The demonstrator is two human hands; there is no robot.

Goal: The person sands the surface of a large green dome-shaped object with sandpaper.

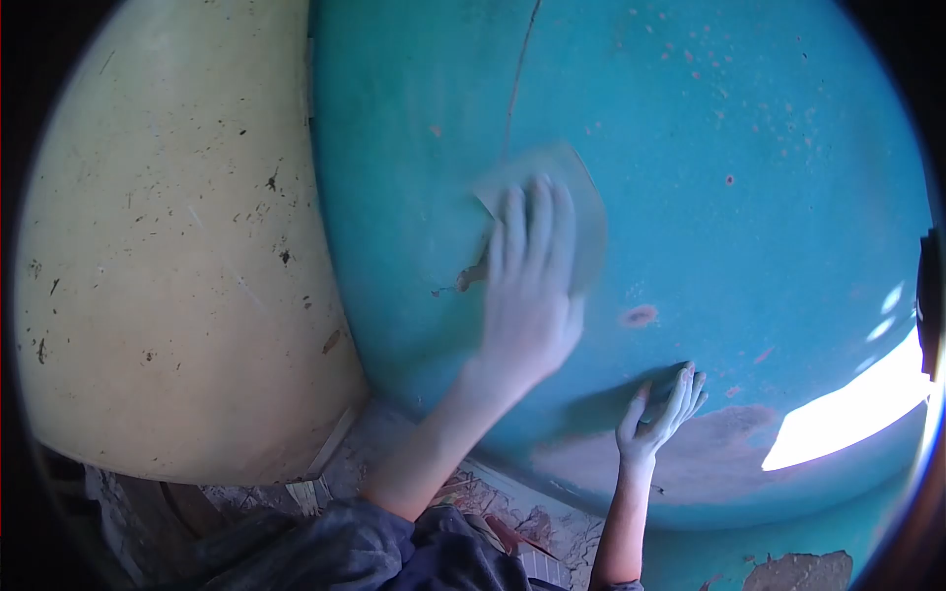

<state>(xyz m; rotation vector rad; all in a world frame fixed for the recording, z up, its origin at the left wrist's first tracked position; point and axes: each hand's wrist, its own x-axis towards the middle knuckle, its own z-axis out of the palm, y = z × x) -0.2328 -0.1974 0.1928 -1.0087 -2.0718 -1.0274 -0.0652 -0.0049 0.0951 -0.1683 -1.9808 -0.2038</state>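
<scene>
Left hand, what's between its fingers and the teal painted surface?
In the head view, a thin sheet, perhaps sandpaper, lies between the fingers of the left hand and the teal painted surface.

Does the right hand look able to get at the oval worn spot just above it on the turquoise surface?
Probably yes: nothing shows between the right hand and the worn spot; the left hand and thin sheet lie clear.

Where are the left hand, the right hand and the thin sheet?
Left hand (527, 310), head view: back of the hand.
Right hand (652, 429), head view: back of the hand.
Thin sheet (590, 225), head view: uncovered strip near its right edge.
</scene>
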